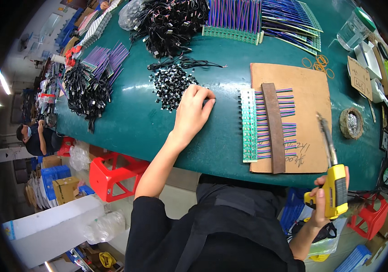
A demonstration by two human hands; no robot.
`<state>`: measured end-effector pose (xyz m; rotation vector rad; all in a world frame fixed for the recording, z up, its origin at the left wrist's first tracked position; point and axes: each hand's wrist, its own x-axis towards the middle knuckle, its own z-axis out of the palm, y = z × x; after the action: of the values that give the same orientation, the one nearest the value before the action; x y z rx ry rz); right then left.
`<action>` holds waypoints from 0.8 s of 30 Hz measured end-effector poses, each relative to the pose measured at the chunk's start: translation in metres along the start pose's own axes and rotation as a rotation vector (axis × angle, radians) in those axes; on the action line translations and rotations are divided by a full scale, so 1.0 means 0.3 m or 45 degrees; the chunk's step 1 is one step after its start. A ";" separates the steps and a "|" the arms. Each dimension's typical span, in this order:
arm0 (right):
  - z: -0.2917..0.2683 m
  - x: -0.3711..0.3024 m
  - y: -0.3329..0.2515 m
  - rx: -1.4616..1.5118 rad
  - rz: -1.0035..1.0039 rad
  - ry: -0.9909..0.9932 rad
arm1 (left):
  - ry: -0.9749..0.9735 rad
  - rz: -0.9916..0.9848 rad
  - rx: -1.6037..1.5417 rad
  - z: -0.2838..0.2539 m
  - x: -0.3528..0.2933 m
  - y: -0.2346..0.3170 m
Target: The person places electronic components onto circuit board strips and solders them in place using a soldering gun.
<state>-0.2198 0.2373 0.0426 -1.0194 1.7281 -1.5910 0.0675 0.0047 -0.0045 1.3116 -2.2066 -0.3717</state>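
My left hand [193, 113] is over the table beside the right edge of a pile of small black connectors [172, 86]. Its fingers are curled, with thumb and index tips close together; anything between them is too small to make out. In my right hand [322, 204] is a yellow and black soldering gun [337, 190], its metal tip pointing up and away over the cardboard's right edge. Between the hands, a green circuit board strip [249, 124] has black connectors along its left side and coloured wires to its right. A brown bar [273, 129] lies across those wires.
The board rests on a cardboard sheet [312, 90]. Black cable bundles [171, 22] and wired board stacks [232, 31] lie at the back. At right are rubber bands [321, 61], a round tin [351, 123] and a lidded jar [355, 29]. Red stools [108, 179] stand below the table.
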 end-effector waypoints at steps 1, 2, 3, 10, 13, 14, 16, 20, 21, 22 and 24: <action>0.022 -0.008 -0.003 0.074 0.025 -0.027 | -0.006 0.009 -0.002 0.001 0.004 -0.002; 0.043 -0.021 -0.008 0.152 0.050 -0.057 | 0.019 0.010 0.020 0.003 0.005 0.001; 0.063 -0.031 -0.012 0.217 0.057 -0.090 | 0.047 0.009 0.042 0.004 0.005 0.009; 0.136 -0.055 -0.019 0.674 0.489 -0.253 | -0.398 -0.547 -1.120 -0.014 -0.073 0.120; 0.145 -0.056 -0.006 0.761 0.611 -0.308 | -0.534 -0.660 -1.283 -0.004 -0.094 0.148; 0.147 -0.058 -0.003 0.756 0.617 -0.322 | -0.558 -0.666 -1.294 -0.001 -0.099 0.153; 0.148 -0.064 -0.001 0.787 0.634 -0.342 | -0.584 -0.675 -1.304 0.005 -0.101 0.158; 0.153 -0.076 0.001 0.724 0.643 -0.361 | -0.642 -0.690 -1.294 0.017 -0.085 0.159; 0.153 -0.078 0.001 0.706 0.655 -0.367 | -0.631 -0.677 -1.316 0.020 -0.081 0.161; 0.153 -0.079 0.000 0.693 0.657 -0.369 | -0.634 -0.686 -1.316 0.022 -0.075 0.161; 0.155 -0.079 0.000 0.676 0.662 -0.380 | -0.678 -0.714 -1.285 0.025 -0.067 0.162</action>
<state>-0.1686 0.2314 0.0348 -0.4622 1.1475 -1.3578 0.0356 0.0455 0.0069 1.2373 -1.4863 -1.9181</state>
